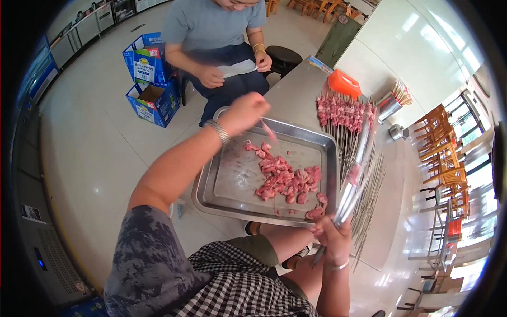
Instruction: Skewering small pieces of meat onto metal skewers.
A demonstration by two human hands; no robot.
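Observation:
A shallow metal tray [232, 203] lies across my lap, with raw meat pieces [288, 179] heaped in its middle and right part. My left hand [244, 113], closed and blurred, is raised over the tray's far left corner. A thin strip of raw meat [269, 132] hangs below its fingers. At the tray's near right corner, my right hand [334, 240] is wrapped round a long metal skewer [346, 203], which points up and away to the right. Motion smears the skewer; a reddish bit of meat seems to be partway along it.
On the table [388, 211] to the right lie several meat-loaded skewers [346, 112] and bare metal skewers [369, 203]. Behind them are an orange box [344, 83] and a metal holder with sticks [390, 105]. Opposite sits a person [216, 31] holding something pale. Blue cartons [153, 103] stand left.

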